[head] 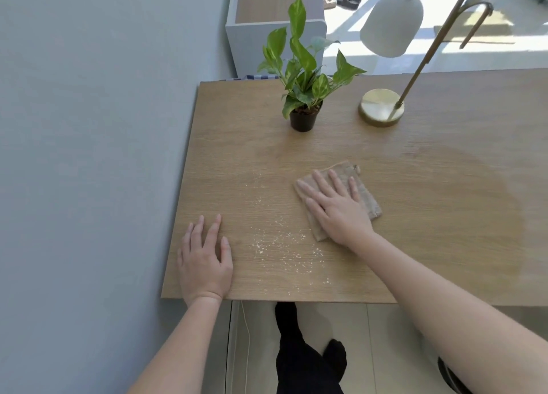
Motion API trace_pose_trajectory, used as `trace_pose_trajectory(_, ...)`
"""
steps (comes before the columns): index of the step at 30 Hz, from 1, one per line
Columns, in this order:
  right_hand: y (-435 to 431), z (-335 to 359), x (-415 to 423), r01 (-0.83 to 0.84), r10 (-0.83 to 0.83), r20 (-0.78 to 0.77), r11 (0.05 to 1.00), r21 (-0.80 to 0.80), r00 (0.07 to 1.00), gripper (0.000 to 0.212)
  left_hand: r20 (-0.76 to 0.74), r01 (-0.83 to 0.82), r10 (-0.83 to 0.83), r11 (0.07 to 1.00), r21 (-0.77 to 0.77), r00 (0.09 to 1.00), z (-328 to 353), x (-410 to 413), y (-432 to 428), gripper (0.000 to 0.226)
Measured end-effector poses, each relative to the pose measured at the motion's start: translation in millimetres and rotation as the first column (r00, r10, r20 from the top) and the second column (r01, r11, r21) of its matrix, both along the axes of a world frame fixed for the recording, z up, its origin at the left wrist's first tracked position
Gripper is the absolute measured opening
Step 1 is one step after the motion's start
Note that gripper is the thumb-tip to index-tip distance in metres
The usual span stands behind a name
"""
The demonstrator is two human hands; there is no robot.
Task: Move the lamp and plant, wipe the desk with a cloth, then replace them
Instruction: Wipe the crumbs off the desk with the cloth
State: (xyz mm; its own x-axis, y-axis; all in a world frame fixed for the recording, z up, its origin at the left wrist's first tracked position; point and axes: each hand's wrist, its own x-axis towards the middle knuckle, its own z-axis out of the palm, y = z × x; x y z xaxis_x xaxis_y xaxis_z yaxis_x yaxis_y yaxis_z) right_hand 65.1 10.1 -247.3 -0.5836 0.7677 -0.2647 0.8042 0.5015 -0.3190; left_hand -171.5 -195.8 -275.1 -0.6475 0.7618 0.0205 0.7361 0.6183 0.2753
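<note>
**Inspector:** Report the position of the cloth.

**Operator:** The cloth (341,198) lies flat on the counter (430,192), roughly centre, toward the near half. It is a beige folded piece. The right hand (332,207) rests directly on top of it — palm down, fingers spread and extended, pressing rather than clamped around it. The cloth shows past the hand on its far and right sides and at the wrist.

**Inspector:** And the left hand?

**Operator:** The left hand (204,260) lies flat on the bare counter near the near-left corner, fingers extended and slightly apart, holding nothing. It is well apart from the cloth.

**Inspector:** What lies between the two hands?

**Operator:** A scatter of pale crumbs (281,245) on the wood surface, just left of the cloth and extending toward the near edge.

**Inspector:** Location of the plant and lamp?

**Operator:** Both stand upright on the far part of the counter — beyond the cloth and untouched by either hand. The plant (302,79), in a small black pot, sits far-centre. The lamp (382,107), with a round brass base, slanted stem and white shade, stands to the right of the plant, apart from it.
</note>
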Motion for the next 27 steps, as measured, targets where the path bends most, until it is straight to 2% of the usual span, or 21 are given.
trace_pose_trajectory(3,-34,4,55,-0.214,0.214,0.010,0.976,0.023,0.977,0.049,0.010,0.002,-0.002,1.000,0.007,1.000,1,1,2,0.051)
trace_pose_trajectory(5,-26,9,91,-0.221,0.221,0.029,0.975,0.009,0.975,0.049,0.013,-0.004,0.004,1.000,0.009,1.000,1,1,3,0.051)
trace_pose_trajectory(7,-4,12,100,-0.115,0.115,0.043,0.993,0.002,0.992,0.048,0.017,-0.004,0.004,1.000,0.006,1.000,1,1,3,0.051)
trace_pose_trajectory(11,12,1,47,0.210,-0.211,0.044,0.977,0.016,0.977,0.051,0.021,-0.015,0.015,1.000,0.002,1.000,1,0,0,0.051)
trace_pose_trajectory(13,1,-5,22,0.269,-0.269,0.038,0.963,0.005,0.962,0.053,0.023,-0.015,0.015,1.000,0.003,1.000,2,1,1,0.051)
trace_pose_trajectory(15,-19,-5,9,0.197,-0.197,0.012,0.980,-0.008,0.980,0.052,0.020,-0.013,0.013,1.000,-0.001,1.000,3,4,3,0.051)
trace_pose_trajectory(17,-49,-3,14,0.029,-0.029,-0.004,0.999,-0.018,1.000,0.050,0.017,-0.016,0.016,1.000,-0.006,1.000,4,5,3,0.051)
trace_pose_trajectory(19,-80,-2,41,-0.140,0.140,-0.010,0.990,-0.025,0.990,0.049,0.015,-0.015,0.016,1.000,-0.011,1.000,5,5,2,0.051)
trace_pose_trajectory(21,-91,3,81,-0.209,0.209,-0.008,0.977,-0.027,0.978,0.048,0.011,-0.013,0.013,1.000,-0.007,1.000,5,4,2,0.051)
trace_pose_trajectory(23,-74,6,112,-0.169,0.169,0.019,0.985,-0.022,0.985,0.048,0.010,-0.011,0.011,1.000,0.002,1.000,5,4,3,0.051)
trace_pose_trajectory(27,-34,2,95,0.106,-0.107,0.049,0.994,0.010,0.993,0.049,0.007,-0.016,0.015,1.000,0.009,1.000,2,3,3,0.050)
